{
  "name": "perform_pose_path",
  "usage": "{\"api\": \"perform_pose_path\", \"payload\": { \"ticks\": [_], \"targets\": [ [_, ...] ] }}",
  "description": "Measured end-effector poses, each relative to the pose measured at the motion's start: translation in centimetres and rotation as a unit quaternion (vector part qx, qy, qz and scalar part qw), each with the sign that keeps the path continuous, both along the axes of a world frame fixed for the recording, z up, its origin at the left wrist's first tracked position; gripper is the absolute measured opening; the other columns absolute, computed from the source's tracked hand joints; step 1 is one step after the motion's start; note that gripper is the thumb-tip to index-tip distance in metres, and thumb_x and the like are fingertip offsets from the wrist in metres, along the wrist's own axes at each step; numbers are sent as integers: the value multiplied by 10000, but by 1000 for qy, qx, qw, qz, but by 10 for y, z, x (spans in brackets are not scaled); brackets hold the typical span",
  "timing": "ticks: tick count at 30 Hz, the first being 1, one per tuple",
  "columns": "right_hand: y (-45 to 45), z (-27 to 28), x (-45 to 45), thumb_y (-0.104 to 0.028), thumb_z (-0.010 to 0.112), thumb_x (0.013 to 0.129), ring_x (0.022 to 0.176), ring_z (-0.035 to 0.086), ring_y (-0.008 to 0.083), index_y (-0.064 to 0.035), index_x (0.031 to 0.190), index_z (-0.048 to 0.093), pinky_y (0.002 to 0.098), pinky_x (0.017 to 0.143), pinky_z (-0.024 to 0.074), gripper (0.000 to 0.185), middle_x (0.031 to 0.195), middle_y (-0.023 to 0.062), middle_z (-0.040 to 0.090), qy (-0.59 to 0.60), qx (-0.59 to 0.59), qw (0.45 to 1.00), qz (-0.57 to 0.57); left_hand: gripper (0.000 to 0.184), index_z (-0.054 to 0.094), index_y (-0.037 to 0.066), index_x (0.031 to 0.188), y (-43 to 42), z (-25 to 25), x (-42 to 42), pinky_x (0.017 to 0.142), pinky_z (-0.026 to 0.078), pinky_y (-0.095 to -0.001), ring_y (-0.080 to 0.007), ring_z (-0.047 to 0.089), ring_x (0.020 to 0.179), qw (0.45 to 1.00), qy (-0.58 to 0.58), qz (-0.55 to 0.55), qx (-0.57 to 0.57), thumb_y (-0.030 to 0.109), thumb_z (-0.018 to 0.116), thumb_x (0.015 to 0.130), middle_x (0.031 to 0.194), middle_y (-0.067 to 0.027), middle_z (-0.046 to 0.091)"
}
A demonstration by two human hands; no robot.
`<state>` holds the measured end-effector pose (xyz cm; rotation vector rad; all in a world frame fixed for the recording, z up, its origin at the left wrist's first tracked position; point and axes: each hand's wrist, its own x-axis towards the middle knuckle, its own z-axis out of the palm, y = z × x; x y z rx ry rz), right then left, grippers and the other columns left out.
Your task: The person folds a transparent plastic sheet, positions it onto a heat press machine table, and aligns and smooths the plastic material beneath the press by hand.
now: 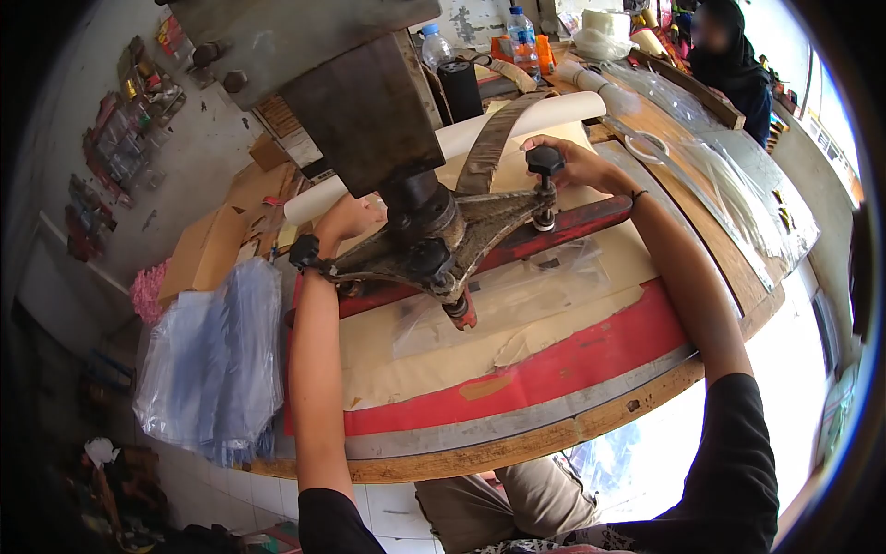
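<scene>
A heavy metal press head point(369, 102) with a spidery cast frame and black knobs point(544, 160) stands between my arms. Its red bar point(554, 224) crosses above a clear plastic sheet point(498, 286) on a beige and red covered work surface point(572, 355). My left hand point(349, 219) reaches behind the frame on the left, close to a white roll point(314, 200); its fingers are partly hidden. Behind the right knob is my right hand point(577, 168), its fingers stretched toward a curved strap point(494, 138) and apart. Whether it touches anything there is unclear.
A stack of clear plastic bags point(217, 355) hangs over the left edge beside a cardboard box point(208, 249). Bottles point(522, 42) stand at the back. To the right lie a metal ruler point(692, 198) and plastic strips point(738, 194). Another person point(738, 74) is at the far right.
</scene>
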<state>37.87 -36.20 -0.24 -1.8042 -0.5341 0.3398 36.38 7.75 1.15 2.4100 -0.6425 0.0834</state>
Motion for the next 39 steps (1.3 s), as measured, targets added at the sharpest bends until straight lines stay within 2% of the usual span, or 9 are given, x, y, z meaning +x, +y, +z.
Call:
{"api": "perform_pose_path", "payload": {
  "ticks": [2, 5, 9, 11, 15, 20, 28, 32, 39],
  "targets": [
    [1, 6, -4, 136, 560, 788, 899, 601, 58, -246, 1424, 434, 220, 693, 530, 752, 1019, -22, 627, -3, -7, 1000, -3, 216, 603, -17, 912, -10, 12, -9, 718, 490, -332, -188, 585, 742, 999, 16, -13, -27, 83, 684, 738, 819, -74, 627],
    [2, 9, -9, -182, 638, 921, 885, 608, 71, -199, 1492, 353, 244, 729, 560, 638, 881, -35, 591, -72, -43, 996, 21, 235, 580, -16, 925, -11, 10, -7, 734, 493, -312, -167, 571, 775, 998, -60, -30, -1, 35, 681, 720, 870, -70, 601],
    [4, 13, -14, -94, 609, 894, 879, 595, 68, -216, 1471, 397, 247, 721, 542, 627, 925, -32, 598, -73, -64, 995, -9, 270, 574, -12, 952, -10, 8, -7, 736, 491, -279, -110, 558, 815, 996, -73, -53, -21, 25, 682, 708, 940, -66, 588],
    [6, 15, -19, 80, 564, 824, 902, 587, 67, -251, 1440, 453, 230, 687, 503, 708, 1002, -33, 608, -35, -41, 998, -28, 248, 579, -4, 939, -7, -9, 10, 735, 492, -271, -110, 558, 798, 987, 79, 3, -137, 31, 677, 714, 897, -47, 584],
    [1, 11, -9, 65, 588, 834, 946, 590, 89, -194, 1378, 514, 241, 721, 497, 608, 1004, -16, 628, -37, -42, 998, 24, 166, 581, 5, 884, 3, -20, 27, 688, 480, -244, -103, 545, 720, 968, 227, 42, -102, 39, 652, 739, 785, 0, 552],
    [-2, 7, -3, -105, 630, 944, 860, 637, 90, -115, 1192, 649, 274, 787, 556, 249, 893, -1, 674, -93, -72, 990, 78, 75, 575, 22, 790, 13, -33, 36, 612, 445, -251, -91, 523, 652, 976, 202, 10, -75, 73, 622, 761, 726, 3, 535],
    [-4, 13, -5, -28, 620, 920, 901, 656, 102, -91, 1143, 697, 269, 848, 548, 244, 917, 29, 700, -107, -158, 977, 98, 209, 573, 50, 669, 14, -13, 29, 551, 423, -281, -106, 494, 542, 973, 68, -19, 218, 198, 593, 815, 605, -2, 527],
    [-1, 26, -19, 9, 592, 916, 902, 654, 102, -79, 1097, 716, 267, 845, 543, 236, 924, 19, 700, -87, -177, 979, 59, 222, 597, 72, 722, 0, 26, 8, 597, 426, -266, -102, 519, 581, 964, 241, 7, 115, 244, 567, 859, 610, 17, 535],
    [-9, 16, -12, 15, 595, 906, 870, 641, 98, -56, 1035, 725, 260, 851, 523, 196, 931, 2, 687, -77, -148, 982, 85, 193, 636, 58, 866, -12, 45, -33, 653, 432, -249, -75, 519, 699, 984, 98, 31, 147, 248, 618, 897, 745, 44, 585]
  ]
}}
